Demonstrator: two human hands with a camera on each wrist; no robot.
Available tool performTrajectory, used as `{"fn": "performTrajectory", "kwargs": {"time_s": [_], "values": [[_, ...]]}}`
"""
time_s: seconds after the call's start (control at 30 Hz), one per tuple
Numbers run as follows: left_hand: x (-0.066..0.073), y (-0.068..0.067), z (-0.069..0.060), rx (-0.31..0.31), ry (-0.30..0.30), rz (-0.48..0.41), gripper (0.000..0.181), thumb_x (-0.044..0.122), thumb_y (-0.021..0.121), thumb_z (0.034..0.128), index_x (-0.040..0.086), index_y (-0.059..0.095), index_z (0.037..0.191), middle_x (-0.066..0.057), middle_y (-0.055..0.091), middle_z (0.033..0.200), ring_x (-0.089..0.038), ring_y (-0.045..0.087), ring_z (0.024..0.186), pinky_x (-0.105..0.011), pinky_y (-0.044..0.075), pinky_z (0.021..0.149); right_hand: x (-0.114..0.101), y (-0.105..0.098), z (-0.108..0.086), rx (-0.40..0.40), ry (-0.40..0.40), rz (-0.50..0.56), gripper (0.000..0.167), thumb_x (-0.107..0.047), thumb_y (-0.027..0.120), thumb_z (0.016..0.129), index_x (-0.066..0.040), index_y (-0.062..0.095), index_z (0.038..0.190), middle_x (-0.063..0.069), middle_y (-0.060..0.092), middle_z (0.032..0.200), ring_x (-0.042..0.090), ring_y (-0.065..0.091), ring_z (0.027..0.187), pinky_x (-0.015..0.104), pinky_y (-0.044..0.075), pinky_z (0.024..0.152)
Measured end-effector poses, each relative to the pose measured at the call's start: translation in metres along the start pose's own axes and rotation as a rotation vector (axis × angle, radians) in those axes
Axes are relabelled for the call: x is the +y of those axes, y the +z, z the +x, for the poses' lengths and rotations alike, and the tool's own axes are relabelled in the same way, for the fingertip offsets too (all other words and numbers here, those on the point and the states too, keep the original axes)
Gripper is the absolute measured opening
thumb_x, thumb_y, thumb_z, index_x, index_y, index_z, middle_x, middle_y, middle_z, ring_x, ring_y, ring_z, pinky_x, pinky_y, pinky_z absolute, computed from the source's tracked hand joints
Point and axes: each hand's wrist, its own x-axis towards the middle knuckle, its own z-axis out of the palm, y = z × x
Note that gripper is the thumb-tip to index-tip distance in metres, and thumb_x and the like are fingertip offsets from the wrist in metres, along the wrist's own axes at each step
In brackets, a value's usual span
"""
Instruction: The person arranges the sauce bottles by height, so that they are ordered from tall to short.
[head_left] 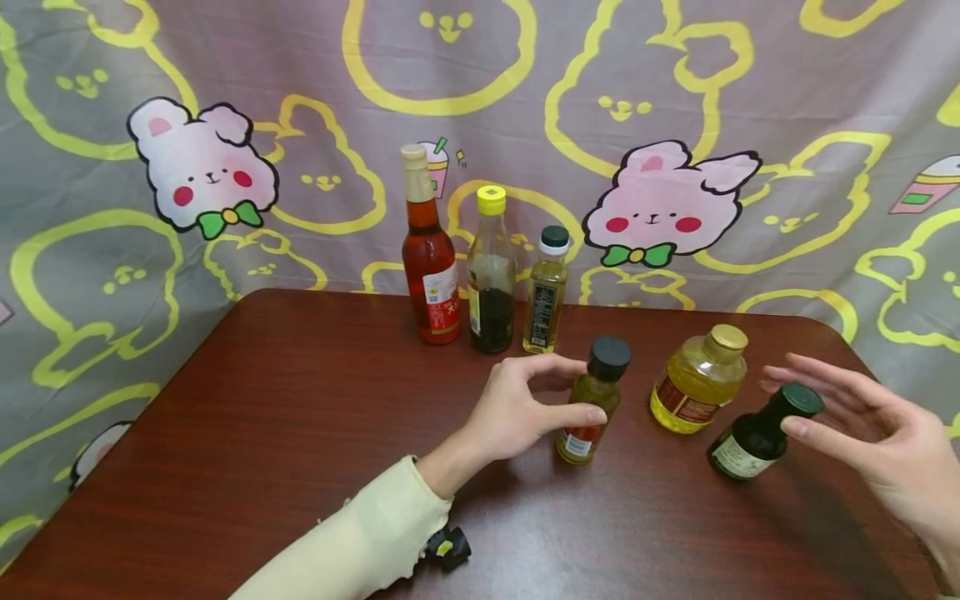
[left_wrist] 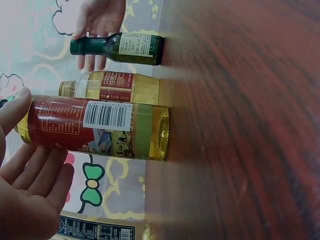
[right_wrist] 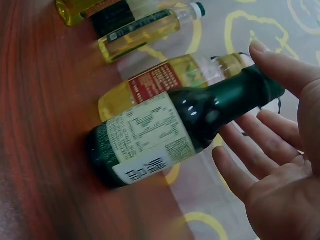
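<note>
My left hand (head_left: 517, 408) holds a black-capped bottle (head_left: 580, 446) with a red label, its thumb across the front and fingers partly hidden behind. In the left wrist view the thumb lies on this bottle (left_wrist: 110, 125), with loosely bent fingers beside it. At the right, the thumb of my right hand (head_left: 892, 450) touches the cap area of a dark green bottle (head_left: 742, 454). The right wrist view shows that hand (right_wrist: 285, 170) with its fingers spread behind the green bottle (right_wrist: 150, 135). Between the two stands a gold-capped oil bottle (head_left: 693, 387).
Toward the back of the brown table (head_left: 300, 400) stand a red bottle (head_left: 431, 267), a yellow-capped bottle (head_left: 491, 308) and a slim oil bottle (head_left: 545, 300). A patterned cloth (head_left: 300, 50) hangs behind. A small black object (head_left: 450, 548) lies by the left sleeve.
</note>
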Motion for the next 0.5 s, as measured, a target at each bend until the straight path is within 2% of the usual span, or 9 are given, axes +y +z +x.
{"fn": "performTrajectory", "kwargs": {"time_s": [0.07,0.2,0.3,0.43,0.5], "values": [[0.0001,-0.0001,-0.0004,0.001,-0.003,-0.004,0.046,0.024,0.092,0.0849,0.020,0.076,0.128,0.008,0.078,0.124,-0.004,0.073,0.114,-0.042,0.059,0.105,0.0028,0.0001,-0.0016,0.003,0.041,-0.052,0.069,0.020,0.066,0.092,0.001,0.048,0.156,-0.008,0.075,0.134,-0.002,0.070,0.121,0.010,0.057,0.084],[-0.0003,-0.0005,-0.0008,-0.002,-0.005,-0.011,0.047,0.024,0.091,0.0852,0.020,0.076,0.129,0.008,0.078,0.125,-0.005,0.073,0.115,-0.047,0.058,0.106,0.0058,0.0009,-0.0038,0.014,0.108,-0.125,0.066,0.015,0.069,0.094,-0.004,0.051,0.155,-0.012,0.077,0.130,0.002,0.075,0.102,0.016,0.058,0.073],[-0.0002,-0.0009,-0.0007,-0.005,0.000,-0.015,0.047,0.024,0.091,0.0854,0.019,0.076,0.129,0.007,0.078,0.125,-0.005,0.073,0.115,-0.049,0.058,0.107,0.0071,0.0024,-0.0043,0.003,0.110,-0.075,0.065,0.016,0.068,0.094,-0.002,0.051,0.154,-0.009,0.077,0.129,0.004,0.076,0.102,0.017,0.060,0.074],[0.0001,-0.0009,-0.0008,-0.007,0.000,-0.015,0.047,0.024,0.091,0.0853,0.018,0.076,0.129,0.006,0.078,0.125,-0.005,0.073,0.115,-0.051,0.057,0.108,0.0086,0.0029,-0.0050,-0.015,0.094,0.034,0.059,0.022,0.066,0.091,0.006,0.054,0.147,-0.002,0.079,0.128,0.005,0.075,0.114,0.016,0.060,0.081],[0.0001,-0.0009,-0.0008,-0.008,-0.001,-0.008,0.047,0.024,0.091,0.0850,0.019,0.076,0.129,0.006,0.078,0.125,-0.005,0.073,0.115,-0.052,0.057,0.108,0.0104,0.0027,-0.0058,-0.004,0.095,0.060,0.055,0.023,0.066,0.090,0.008,0.057,0.142,-0.002,0.079,0.126,0.006,0.076,0.112,0.016,0.060,0.082]]}}
